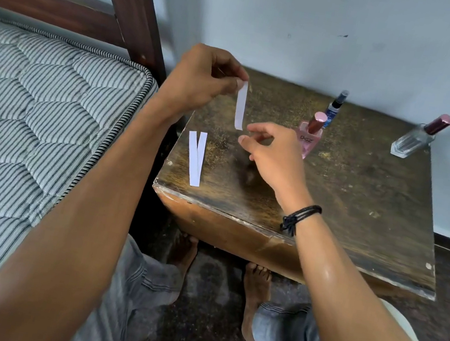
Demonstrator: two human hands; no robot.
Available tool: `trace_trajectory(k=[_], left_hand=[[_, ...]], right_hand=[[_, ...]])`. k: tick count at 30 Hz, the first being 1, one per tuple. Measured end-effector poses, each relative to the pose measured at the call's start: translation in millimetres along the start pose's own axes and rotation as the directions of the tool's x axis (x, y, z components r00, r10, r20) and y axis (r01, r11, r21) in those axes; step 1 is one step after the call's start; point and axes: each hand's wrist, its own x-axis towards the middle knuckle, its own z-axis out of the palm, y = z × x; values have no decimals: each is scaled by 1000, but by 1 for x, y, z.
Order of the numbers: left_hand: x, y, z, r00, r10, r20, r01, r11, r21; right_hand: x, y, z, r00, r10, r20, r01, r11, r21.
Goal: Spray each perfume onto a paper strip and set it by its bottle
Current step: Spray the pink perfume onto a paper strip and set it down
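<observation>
Pinching the top end of the paper strip (240, 107) between thumb and forefinger of the left hand (203, 77), held hanging above the table (360, 208). Hovering just beside its lower end with the right hand (274, 154), fingers apart, loosely curled, gripping nothing. Lying flat near the left edge: two spare strips (195, 159); standing beyond: pink bottle (308, 138), blue spray bottle (334, 108), clear bottle (413, 139).

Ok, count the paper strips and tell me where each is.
3. The hanging strip is pinched by the left hand above the table. The left strip and right strip lie near the table's left edge, overlapping at their near ends. None seems hidden.
</observation>
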Motion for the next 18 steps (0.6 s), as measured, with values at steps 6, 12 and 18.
trace_trajectory(k=[6, 12, 18], left_hand=[[-3, 1, -7, 995, -80, 57, 88, 983, -158], [1, -6, -11, 996, -85, 26, 88, 977, -194], [6, -12, -7, 998, -41, -52, 31, 984, -178]], right_hand=[[7, 2, 15, 998, -22, -61, 27, 997, 75], [5, -3, 17, 999, -17, -29, 21, 988, 153], [4, -7, 19, 995, 96, 13, -95, 940, 329]])
